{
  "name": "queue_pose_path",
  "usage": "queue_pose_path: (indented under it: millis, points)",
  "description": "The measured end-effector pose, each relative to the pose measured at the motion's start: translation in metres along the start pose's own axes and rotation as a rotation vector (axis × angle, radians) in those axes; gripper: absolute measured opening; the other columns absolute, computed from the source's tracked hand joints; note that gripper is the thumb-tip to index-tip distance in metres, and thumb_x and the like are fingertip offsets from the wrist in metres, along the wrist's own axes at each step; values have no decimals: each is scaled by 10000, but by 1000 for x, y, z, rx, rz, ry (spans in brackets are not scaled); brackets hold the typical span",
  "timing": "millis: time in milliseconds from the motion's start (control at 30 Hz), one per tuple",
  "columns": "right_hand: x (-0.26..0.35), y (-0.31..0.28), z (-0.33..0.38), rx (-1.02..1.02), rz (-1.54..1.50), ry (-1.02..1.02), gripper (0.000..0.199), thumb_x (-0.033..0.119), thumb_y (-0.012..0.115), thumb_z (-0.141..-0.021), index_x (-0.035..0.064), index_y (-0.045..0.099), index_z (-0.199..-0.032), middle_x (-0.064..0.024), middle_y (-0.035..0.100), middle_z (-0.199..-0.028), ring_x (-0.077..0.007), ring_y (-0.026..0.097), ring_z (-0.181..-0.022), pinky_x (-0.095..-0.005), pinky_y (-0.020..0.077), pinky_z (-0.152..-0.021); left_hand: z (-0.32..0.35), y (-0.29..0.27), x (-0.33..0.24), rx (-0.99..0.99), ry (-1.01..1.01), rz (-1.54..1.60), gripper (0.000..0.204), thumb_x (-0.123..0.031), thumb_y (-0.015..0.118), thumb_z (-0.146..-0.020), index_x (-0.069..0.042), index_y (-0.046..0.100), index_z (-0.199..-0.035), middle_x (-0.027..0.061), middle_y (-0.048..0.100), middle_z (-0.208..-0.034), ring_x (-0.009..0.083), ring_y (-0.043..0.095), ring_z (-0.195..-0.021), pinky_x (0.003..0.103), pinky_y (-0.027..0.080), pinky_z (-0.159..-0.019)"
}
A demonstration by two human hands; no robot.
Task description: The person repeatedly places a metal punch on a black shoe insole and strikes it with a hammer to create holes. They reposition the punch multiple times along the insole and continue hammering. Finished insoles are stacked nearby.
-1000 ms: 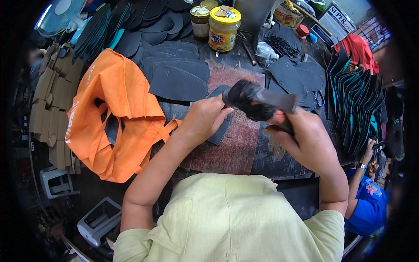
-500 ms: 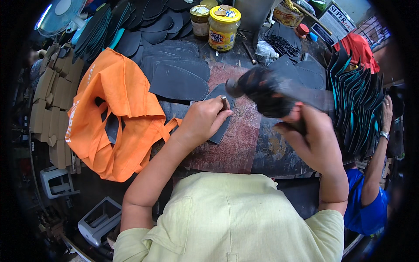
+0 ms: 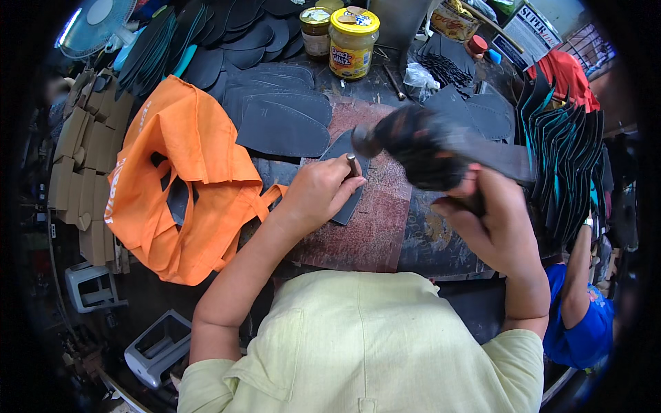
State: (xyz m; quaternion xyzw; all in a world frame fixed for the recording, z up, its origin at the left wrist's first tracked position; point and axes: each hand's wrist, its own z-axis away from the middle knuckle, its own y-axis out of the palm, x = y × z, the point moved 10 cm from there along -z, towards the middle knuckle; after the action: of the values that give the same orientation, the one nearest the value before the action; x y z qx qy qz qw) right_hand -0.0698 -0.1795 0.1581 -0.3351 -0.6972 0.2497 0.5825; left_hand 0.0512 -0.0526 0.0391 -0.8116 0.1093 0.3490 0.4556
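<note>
My left hand (image 3: 318, 187) is closed around a short metal punch (image 3: 352, 164), which stands nearly upright. Under it lies a dark, sole-shaped piece (image 3: 348, 208) on a worn reddish board (image 3: 344, 244); the punch's tip is hidden by my fingers. To the right, my right hand (image 3: 501, 220) grips a hammer (image 3: 416, 148) with black wrapping around it. The hammer is blurred by motion, its round face raised close to the punch's top and apart from it. More dark sole pieces (image 3: 282, 127) with rows of small marks lie overlapping beyond my left hand.
An orange cloth bag (image 3: 196, 179) sits left of my forearm. At the back stand a yellow-lidded jar (image 3: 352, 51) and a smaller jar (image 3: 315, 38). Stacked black-and-teal soles (image 3: 561, 151) line the right side, near a co-worker's blue sleeve (image 3: 582, 323). A grey stool (image 3: 157, 351) stands lower left.
The hammer's face has shifted slightly left and stays raised. My left hand keeps the punch in almost the same place. At the right, the co-worker's hand has moved lower.
</note>
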Motion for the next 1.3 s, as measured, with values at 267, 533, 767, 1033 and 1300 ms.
queue_pose_path:
  millis: [267, 533, 767, 1033, 1300]
  points:
    - [-9, 33, -3, 183, 129, 60, 433, 50, 778, -859, 47, 545, -1224, -186, 690, -1003, -426, 694, -909, -478, 545, -749, 4, 1, -10, 4, 78, -22, 154, -134, 727, -943, -1, 651, -955, 184, 700, -865, 394, 694, -809, 452, 548, -725]
    - [14, -13, 9, -139, -70, -126, 420, 2, 743, -927, -36, 549, -1298, -133, 695, -1120, -221, 691, -970, -344, 558, -845, 4, 1, -2, 35, 12, 68, 135, -134, 720, -943, -20, 664, -990, 188, 700, -889, 397, 690, -818, 462, 547, -738]
    - [-27, 34, 0, 165, 10, 138, 458, 83, 768, -878, 37, 553, -1279, -260, 706, -1009, -481, 680, -937, -479, 553, -749, 7, 1, -5, 26, 4, 77, 141, -116, 714, -939, -13, 653, -1013, 176, 696, -885, 374, 700, -844, 448, 549, -746]
    - [-74, 54, -54, -74, -94, 27, 395, 12, 772, -818, 7, 577, -1162, -208, 625, -1105, -436, 628, -1040, -415, 514, -878, 13, -98, 51, -480, -174, -303, 147, -111, 741, -919, 26, 692, -940, 236, 627, -1368, 410, 620, -1234, 439, 481, -1047]
    - [-57, 122, -73, 63, 148, -104, 500, -3, 760, -812, 38, 565, -1272, -245, 530, -1428, -457, 569, -1258, -475, 488, -1050, 38, -99, 96, -376, -377, -416, 139, -93, 750, -882, 15, 679, -932, 291, 524, -1499, 459, 560, -1302, 496, 432, -1109]
